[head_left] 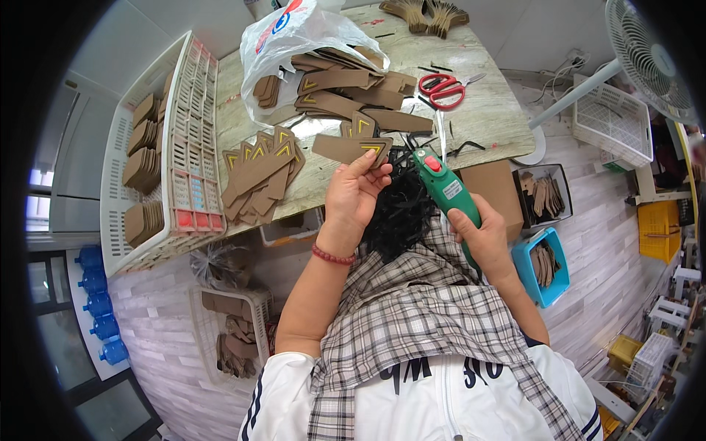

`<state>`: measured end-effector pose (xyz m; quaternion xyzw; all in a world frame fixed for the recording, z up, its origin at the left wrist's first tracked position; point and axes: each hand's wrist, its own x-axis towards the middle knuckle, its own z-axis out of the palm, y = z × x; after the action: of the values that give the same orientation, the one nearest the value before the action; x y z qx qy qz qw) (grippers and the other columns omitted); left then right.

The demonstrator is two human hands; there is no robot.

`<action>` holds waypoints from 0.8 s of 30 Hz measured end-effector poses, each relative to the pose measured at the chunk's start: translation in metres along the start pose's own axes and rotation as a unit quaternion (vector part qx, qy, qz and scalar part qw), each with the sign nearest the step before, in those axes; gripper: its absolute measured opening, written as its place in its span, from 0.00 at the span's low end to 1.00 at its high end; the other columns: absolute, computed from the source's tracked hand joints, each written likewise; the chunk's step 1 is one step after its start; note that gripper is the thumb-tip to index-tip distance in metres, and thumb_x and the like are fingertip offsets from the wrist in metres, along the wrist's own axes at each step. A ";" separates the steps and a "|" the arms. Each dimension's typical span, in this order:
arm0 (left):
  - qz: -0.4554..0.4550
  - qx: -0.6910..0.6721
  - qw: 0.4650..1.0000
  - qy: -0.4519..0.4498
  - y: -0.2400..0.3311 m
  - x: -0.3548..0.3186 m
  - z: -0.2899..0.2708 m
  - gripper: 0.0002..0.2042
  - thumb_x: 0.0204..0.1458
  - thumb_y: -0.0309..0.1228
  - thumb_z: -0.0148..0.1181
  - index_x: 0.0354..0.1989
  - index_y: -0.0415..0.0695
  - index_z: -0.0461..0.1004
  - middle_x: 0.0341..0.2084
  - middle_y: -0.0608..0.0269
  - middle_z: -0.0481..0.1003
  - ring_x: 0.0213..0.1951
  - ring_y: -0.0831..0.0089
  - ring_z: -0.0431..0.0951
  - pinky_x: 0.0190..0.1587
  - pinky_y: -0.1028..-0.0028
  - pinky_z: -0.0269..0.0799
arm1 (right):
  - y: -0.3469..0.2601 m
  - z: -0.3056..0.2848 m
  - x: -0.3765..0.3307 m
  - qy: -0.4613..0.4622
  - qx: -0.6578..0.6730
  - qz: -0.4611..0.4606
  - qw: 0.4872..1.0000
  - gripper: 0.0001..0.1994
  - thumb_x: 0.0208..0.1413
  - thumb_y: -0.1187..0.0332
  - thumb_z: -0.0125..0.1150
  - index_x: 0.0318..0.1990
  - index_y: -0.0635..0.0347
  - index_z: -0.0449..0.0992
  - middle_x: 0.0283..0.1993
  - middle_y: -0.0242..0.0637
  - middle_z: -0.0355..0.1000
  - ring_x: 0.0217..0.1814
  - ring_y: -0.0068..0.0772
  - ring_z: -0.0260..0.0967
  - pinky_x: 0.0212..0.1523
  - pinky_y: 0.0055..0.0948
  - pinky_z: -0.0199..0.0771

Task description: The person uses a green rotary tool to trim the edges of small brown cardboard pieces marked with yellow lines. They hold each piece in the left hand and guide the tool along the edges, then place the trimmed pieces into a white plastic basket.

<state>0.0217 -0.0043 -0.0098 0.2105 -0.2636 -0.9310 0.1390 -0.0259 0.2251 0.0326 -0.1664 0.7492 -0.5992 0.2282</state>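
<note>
My left hand (pixel 351 197) pinches a flat brown strap piece (pixel 334 148) with a yellow V mark between thumb and fingers, at the table's near edge. My right hand (pixel 485 231) is wrapped round a green handheld power tool (pixel 446 185) with a red switch. The tool's thin tip points up and left, a little to the right of the piece. Beneath both, a tangle of black strips (pixel 397 213) lies on my lap. Similar marked pieces (pixel 261 173) are heaped left of my left hand. More brown pieces (pixel 334 103) lie stacked beyond it.
Red-handled scissors (pixel 443 90) lie on the table (pixel 485 125) among black scraps. A white plastic bag (pixel 294 37) stands behind the stacks. At left is a white crate (pixel 180 147) of brown pieces. A blue bin (pixel 565 275) and a fan (pixel 647 55) stand at right.
</note>
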 end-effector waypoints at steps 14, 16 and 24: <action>0.125 0.140 0.982 -0.010 -0.003 -0.002 0.012 0.07 0.55 0.25 0.59 0.40 0.36 0.74 0.33 0.57 0.79 0.28 0.71 0.80 0.29 0.75 0.75 | -0.001 0.001 -0.002 -0.015 0.009 0.002 1.000 0.20 0.54 0.58 0.65 0.46 0.66 0.74 0.24 0.26 0.67 0.24 0.13 0.60 0.24 0.18 0.61; 0.120 0.162 0.979 -0.011 0.000 -0.001 0.012 0.07 0.55 0.24 0.59 0.40 0.36 0.74 0.33 0.56 0.79 0.27 0.71 0.80 0.29 0.75 0.75 | -0.002 0.000 -0.002 -0.018 0.016 0.006 1.000 0.20 0.54 0.58 0.65 0.46 0.66 0.74 0.24 0.26 0.67 0.23 0.13 0.61 0.24 0.18 0.62; 0.108 0.215 0.969 -0.048 0.017 0.001 0.012 0.05 0.52 0.23 0.61 0.35 0.35 0.76 0.30 0.57 0.80 0.24 0.73 0.79 0.26 0.77 0.73 | -0.004 -0.006 -0.001 -0.038 0.019 0.006 0.999 0.21 0.54 0.58 0.66 0.47 0.66 0.74 0.25 0.26 0.69 0.23 0.13 0.63 0.23 0.18 0.64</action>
<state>0.0174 -0.0138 0.0087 0.1610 -0.4853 -0.8408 0.1778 -0.0285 0.2302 0.0374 -0.1800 0.7298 -0.6048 0.2631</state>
